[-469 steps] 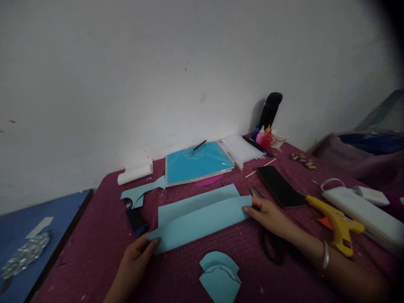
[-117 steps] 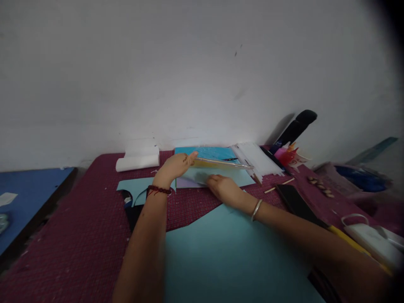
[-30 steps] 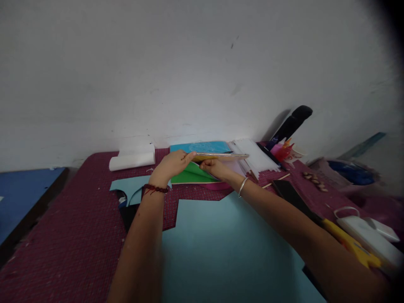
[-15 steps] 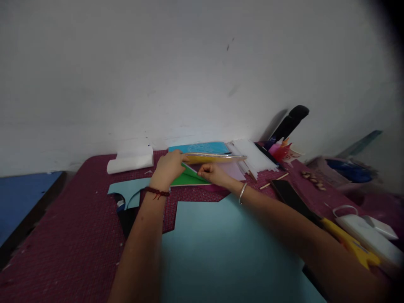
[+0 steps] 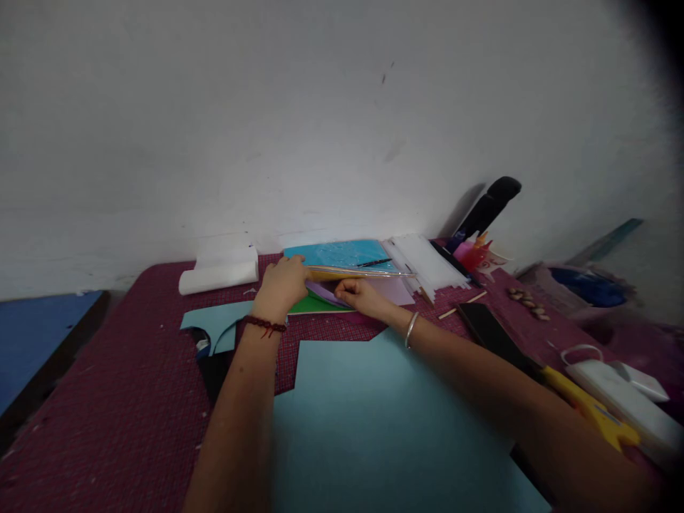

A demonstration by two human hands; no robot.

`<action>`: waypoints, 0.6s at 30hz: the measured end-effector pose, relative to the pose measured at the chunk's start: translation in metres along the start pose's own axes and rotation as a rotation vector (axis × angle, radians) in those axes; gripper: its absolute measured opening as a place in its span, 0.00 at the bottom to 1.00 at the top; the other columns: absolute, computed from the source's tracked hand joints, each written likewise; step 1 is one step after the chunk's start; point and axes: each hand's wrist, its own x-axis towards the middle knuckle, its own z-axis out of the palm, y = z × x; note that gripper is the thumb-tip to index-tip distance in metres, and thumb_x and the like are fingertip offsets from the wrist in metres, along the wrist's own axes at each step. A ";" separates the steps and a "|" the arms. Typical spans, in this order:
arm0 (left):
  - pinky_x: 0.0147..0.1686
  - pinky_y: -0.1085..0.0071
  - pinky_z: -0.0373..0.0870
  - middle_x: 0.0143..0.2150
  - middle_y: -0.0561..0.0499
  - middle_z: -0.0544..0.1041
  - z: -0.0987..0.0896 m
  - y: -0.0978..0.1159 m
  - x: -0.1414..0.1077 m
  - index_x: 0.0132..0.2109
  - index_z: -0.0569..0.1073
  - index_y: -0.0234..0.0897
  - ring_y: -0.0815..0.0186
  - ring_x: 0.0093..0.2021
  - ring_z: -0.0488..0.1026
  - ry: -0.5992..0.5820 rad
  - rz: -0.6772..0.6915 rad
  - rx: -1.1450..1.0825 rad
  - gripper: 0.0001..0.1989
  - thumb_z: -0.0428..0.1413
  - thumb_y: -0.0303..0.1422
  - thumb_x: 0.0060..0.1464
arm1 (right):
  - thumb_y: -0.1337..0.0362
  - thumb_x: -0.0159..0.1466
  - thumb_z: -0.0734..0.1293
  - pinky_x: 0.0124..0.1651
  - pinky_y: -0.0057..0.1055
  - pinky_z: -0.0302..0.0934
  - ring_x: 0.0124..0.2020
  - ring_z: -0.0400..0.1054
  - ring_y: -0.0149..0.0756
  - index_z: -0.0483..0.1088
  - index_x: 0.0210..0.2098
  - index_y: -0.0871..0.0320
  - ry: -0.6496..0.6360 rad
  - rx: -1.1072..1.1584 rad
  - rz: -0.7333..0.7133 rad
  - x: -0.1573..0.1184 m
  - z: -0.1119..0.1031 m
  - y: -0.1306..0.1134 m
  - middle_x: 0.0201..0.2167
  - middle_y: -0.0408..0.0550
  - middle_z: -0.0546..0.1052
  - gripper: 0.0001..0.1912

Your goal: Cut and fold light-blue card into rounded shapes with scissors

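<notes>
At the back of the table, my left hand [image 5: 283, 286] grips the left end of a raised stack of paper [image 5: 328, 273] with a yellow underside and a clear plastic edge. Beneath it, my right hand [image 5: 360, 296] is closed in a pinch at the edge of a purple sheet [image 5: 319, 291], which lifts off the pile. A green sheet [image 5: 303, 305] lies flat below. Behind the stack rests a blue sheet in plastic [image 5: 334, 252] with a dark pen [image 5: 375, 263] on it. In front of me spreads a large light blue sheet [image 5: 385, 420] with a cut-out corner.
A white roll [image 5: 220, 276] and a light blue cut piece [image 5: 221, 320] lie to the left. On the right are white sticks [image 5: 430, 263], a dark flat bar [image 5: 494, 335], a yellow-handled tool [image 5: 591, 410], a white device [image 5: 625, 399], small shells or stones [image 5: 528, 303] and a plastic tub [image 5: 582, 288].
The raised stack has tipped back a little toward me, uncovering the pen behind it. The lifted green sheet has dropped flat, and the purple sheet above it now shows at my right fingers.
</notes>
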 end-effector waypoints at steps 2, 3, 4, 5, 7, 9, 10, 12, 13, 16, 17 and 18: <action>0.46 0.55 0.65 0.56 0.42 0.70 -0.003 -0.001 -0.001 0.41 0.80 0.41 0.48 0.52 0.67 -0.030 -0.003 -0.046 0.11 0.59 0.31 0.48 | 0.62 0.59 0.64 0.34 0.28 0.56 0.27 0.61 0.30 0.67 0.28 0.59 0.014 0.004 -0.005 -0.002 0.001 0.003 0.25 0.41 0.69 0.07; 0.45 0.57 0.65 0.54 0.43 0.72 -0.005 -0.002 -0.001 0.39 0.80 0.41 0.48 0.51 0.68 -0.060 0.006 -0.091 0.10 0.60 0.34 0.47 | 0.62 0.59 0.64 0.36 0.29 0.58 0.29 0.62 0.31 0.68 0.29 0.59 0.019 0.004 -0.007 -0.003 0.001 0.005 0.27 0.42 0.71 0.06; 0.44 0.59 0.65 0.51 0.44 0.73 -0.006 -0.002 0.000 0.36 0.80 0.41 0.50 0.49 0.69 -0.093 0.027 -0.147 0.09 0.61 0.38 0.46 | 0.63 0.59 0.64 0.38 0.30 0.59 0.30 0.64 0.32 0.69 0.31 0.59 0.021 0.001 -0.006 -0.004 0.002 0.007 0.29 0.44 0.73 0.06; 0.43 0.62 0.65 0.47 0.45 0.75 -0.007 -0.002 0.001 0.33 0.79 0.40 0.53 0.46 0.70 -0.116 0.053 -0.204 0.10 0.60 0.41 0.46 | 0.64 0.60 0.63 0.40 0.32 0.60 0.33 0.66 0.33 0.71 0.33 0.59 0.021 -0.004 -0.006 -0.006 0.002 0.009 0.31 0.45 0.74 0.06; 0.37 0.66 0.65 0.38 0.46 0.77 -0.006 0.000 0.004 0.30 0.77 0.37 0.58 0.39 0.72 -0.114 0.088 -0.281 0.13 0.58 0.43 0.47 | 0.66 0.60 0.63 0.46 0.34 0.61 0.38 0.68 0.35 0.72 0.37 0.59 0.016 -0.017 -0.019 -0.010 0.004 0.011 0.37 0.47 0.77 0.08; 0.33 0.68 0.64 0.33 0.47 0.77 0.000 0.006 0.009 0.32 0.74 0.36 0.60 0.34 0.72 -0.073 0.083 -0.314 0.12 0.58 0.42 0.47 | 0.68 0.61 0.62 0.51 0.35 0.60 0.43 0.69 0.36 0.73 0.40 0.58 -0.009 -0.033 -0.057 -0.013 0.005 0.012 0.41 0.48 0.77 0.10; 0.32 0.69 0.63 0.33 0.47 0.77 0.004 0.009 0.011 0.35 0.74 0.36 0.60 0.34 0.72 -0.051 0.073 -0.328 0.13 0.58 0.41 0.47 | 0.68 0.61 0.62 0.52 0.35 0.60 0.44 0.69 0.36 0.73 0.41 0.58 -0.025 -0.043 -0.079 -0.015 0.005 0.012 0.43 0.47 0.77 0.11; 0.32 0.69 0.63 0.36 0.47 0.78 0.013 0.014 0.015 0.40 0.73 0.37 0.60 0.36 0.72 -0.030 0.083 -0.354 0.14 0.58 0.40 0.47 | 0.69 0.62 0.61 0.53 0.35 0.60 0.45 0.70 0.36 0.73 0.42 0.59 -0.045 -0.066 -0.113 -0.015 0.006 0.013 0.43 0.47 0.77 0.12; 0.34 0.69 0.63 0.38 0.47 0.78 0.018 0.016 0.018 0.40 0.73 0.37 0.60 0.38 0.73 -0.024 0.104 -0.364 0.14 0.57 0.39 0.48 | 0.69 0.62 0.61 0.53 0.35 0.60 0.44 0.70 0.36 0.73 0.42 0.59 -0.043 -0.081 -0.127 -0.015 0.005 0.013 0.42 0.47 0.78 0.11; 0.37 0.69 0.63 0.39 0.47 0.78 0.028 0.013 0.023 0.38 0.75 0.38 0.60 0.41 0.73 -0.031 0.164 -0.392 0.13 0.55 0.41 0.51 | 0.72 0.61 0.62 0.50 0.34 0.62 0.41 0.70 0.35 0.73 0.40 0.61 -0.020 -0.124 -0.155 -0.015 0.005 0.013 0.39 0.47 0.78 0.11; 0.37 0.69 0.63 0.39 0.47 0.78 0.030 0.011 0.024 0.38 0.76 0.38 0.60 0.40 0.73 -0.041 0.171 -0.408 0.14 0.54 0.43 0.51 | 0.73 0.60 0.62 0.50 0.33 0.62 0.41 0.70 0.35 0.73 0.39 0.61 -0.019 -0.137 -0.159 -0.015 0.005 0.012 0.38 0.47 0.78 0.11; 0.37 0.69 0.63 0.39 0.47 0.78 0.032 0.009 0.025 0.38 0.76 0.38 0.60 0.40 0.73 -0.050 0.170 -0.423 0.15 0.54 0.44 0.51 | 0.73 0.60 0.62 0.50 0.33 0.62 0.41 0.70 0.35 0.73 0.39 0.61 -0.017 -0.146 -0.159 -0.016 0.005 0.012 0.38 0.46 0.78 0.11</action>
